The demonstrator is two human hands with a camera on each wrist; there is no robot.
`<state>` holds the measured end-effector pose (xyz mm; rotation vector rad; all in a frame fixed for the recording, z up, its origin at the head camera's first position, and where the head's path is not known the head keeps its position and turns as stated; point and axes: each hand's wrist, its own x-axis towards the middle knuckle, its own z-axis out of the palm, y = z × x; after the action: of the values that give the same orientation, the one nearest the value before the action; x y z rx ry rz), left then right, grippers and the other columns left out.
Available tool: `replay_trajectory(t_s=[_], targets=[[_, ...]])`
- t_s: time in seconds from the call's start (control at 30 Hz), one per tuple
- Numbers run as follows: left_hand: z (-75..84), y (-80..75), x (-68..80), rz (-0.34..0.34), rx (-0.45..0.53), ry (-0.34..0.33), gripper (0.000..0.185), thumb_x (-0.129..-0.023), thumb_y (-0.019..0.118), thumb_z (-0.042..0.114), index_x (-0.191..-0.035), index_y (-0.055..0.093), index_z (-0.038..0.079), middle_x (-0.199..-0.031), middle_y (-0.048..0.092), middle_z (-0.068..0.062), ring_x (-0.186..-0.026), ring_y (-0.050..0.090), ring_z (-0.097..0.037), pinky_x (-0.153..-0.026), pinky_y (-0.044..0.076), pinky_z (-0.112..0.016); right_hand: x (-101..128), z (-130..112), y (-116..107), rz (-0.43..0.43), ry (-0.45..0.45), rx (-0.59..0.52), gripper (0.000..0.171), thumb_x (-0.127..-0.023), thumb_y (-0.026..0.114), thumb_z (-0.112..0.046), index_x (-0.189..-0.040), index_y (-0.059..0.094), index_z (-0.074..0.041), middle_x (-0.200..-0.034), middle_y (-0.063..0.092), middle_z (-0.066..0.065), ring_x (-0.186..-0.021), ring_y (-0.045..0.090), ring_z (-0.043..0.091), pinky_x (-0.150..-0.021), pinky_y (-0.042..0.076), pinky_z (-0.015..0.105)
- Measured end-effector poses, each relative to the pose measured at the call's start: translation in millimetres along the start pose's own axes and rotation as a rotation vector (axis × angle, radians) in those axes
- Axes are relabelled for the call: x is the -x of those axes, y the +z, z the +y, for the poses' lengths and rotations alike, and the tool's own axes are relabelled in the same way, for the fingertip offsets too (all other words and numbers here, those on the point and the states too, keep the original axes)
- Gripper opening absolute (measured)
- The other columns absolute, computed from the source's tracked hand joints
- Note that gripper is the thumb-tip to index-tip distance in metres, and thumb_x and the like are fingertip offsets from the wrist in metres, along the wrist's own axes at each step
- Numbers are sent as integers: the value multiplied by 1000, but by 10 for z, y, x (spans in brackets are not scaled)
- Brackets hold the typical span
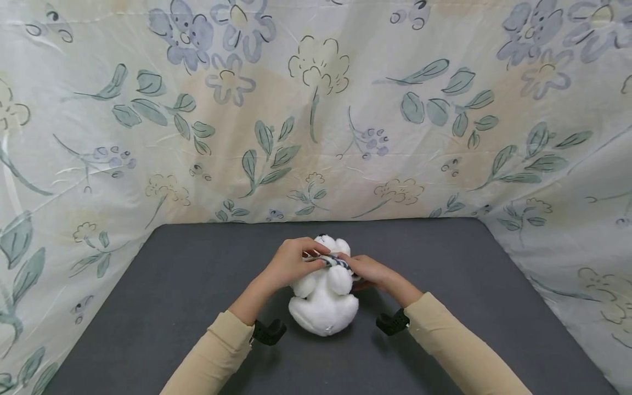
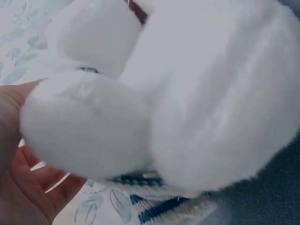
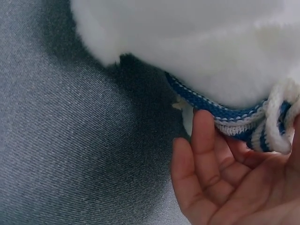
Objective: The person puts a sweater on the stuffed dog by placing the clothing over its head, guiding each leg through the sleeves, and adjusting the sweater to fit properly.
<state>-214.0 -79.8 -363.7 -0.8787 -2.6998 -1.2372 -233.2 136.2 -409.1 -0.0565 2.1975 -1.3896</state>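
A white plush toy [image 1: 323, 312] sits on the dark tabletop, with a knitted blue-and-white striped scarf [image 1: 339, 262] about its neck. My left hand [image 1: 295, 262] holds the scarf at the neck's left side, thumb below and forefinger above. On the other side, my right hand [image 1: 371, 272] grips the scarf between thumb and fingers. The right wrist view shows the scarf [image 3: 225, 115] bunched into a loop beside the curled fingers. In the left wrist view, the toy's paw [image 2: 89, 124] hides part of the left hand, and a striped scarf end [image 2: 161, 211] hangs below.
A dark grey tabletop [image 1: 197, 285] lies beneath the toy. Floral cloth [image 1: 321, 159] hangs behind it and along both sides. Each wrist bears a black camera mount [image 1: 269, 332], and both sleeves [image 1: 212, 351] are beige.
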Motion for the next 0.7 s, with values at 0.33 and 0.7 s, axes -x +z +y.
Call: replay_trajectory(t_s=[0.33, 0.7], targets=[[79, 37, -69, -7, -118, -21, 8, -83, 68, 18, -89, 73, 18, -78, 66, 8, -67, 55, -6, -58, 44, -22, 34, -13, 27, 14, -33, 64, 60, -96, 32, -51, -117, 57, -1, -97, 59, 10, -81, 60, 18, -75, 52, 40], [90, 23, -70, 171, -94, -95, 4, -82, 69, 19, -78, 70, 17, -66, 59, 8, -60, 51, -6, -54, 42, -23, 130, -79, 20, 319, -242, 352, 37, -97, 40, -40, -90, 60, -10, -73, 60, 5, -62, 54, 18, -55, 41, 29]])
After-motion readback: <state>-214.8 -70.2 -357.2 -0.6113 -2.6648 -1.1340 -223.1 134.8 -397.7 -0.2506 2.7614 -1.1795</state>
